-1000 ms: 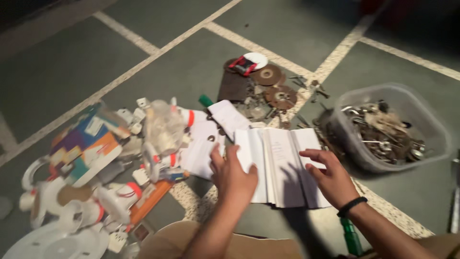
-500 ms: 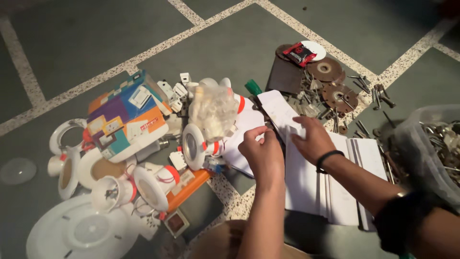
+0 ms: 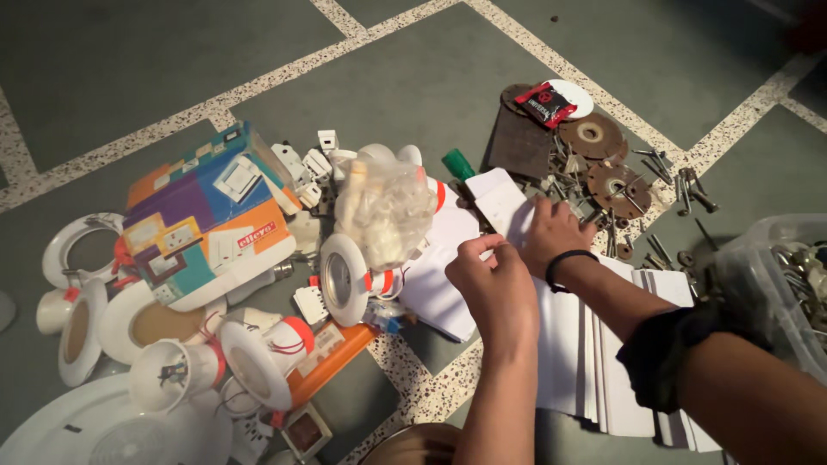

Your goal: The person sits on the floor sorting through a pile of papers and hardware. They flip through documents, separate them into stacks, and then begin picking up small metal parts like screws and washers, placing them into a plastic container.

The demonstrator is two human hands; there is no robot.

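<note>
Two bare hands work over a spread of white papers [image 3: 594, 362] on a grey tiled floor [image 3: 112, 69], seen from the single head view. The left hand [image 3: 493, 280] lies nearer the camera, its fingers curled together and pinching the edge of one white sheet [image 3: 439, 288]. The right hand [image 3: 551, 232], with a black band at the wrist, lies just beyond it, crossing over the paper stack, fingers bent down onto a folded white sheet [image 3: 500, 200]; whether they grip it or only press on it cannot be told. The two hands nearly touch.

Left of the hands lies one colourful carton [image 3: 202, 220] showing pictured switches, and one clear plastic bag [image 3: 385, 211] of small white parts rests against it. Around these are at least four white round lamp fittings with red bands, the nearest [image 3: 345, 280] just beside the left hand, and one large white disc [image 3: 112, 430] at the lower left corner. One green cap [image 3: 457, 164] shows behind the papers.

Beyond the right hand lie two rusty discs [image 3: 594, 138], one red-and-black packet [image 3: 547, 103] on a white round lid, one dark flat plate [image 3: 517, 142], and many loose screws and nails [image 3: 668, 168], too many to count. One clear plastic tub [image 3: 780, 275] of metal scraps stands at the right edge.
</note>
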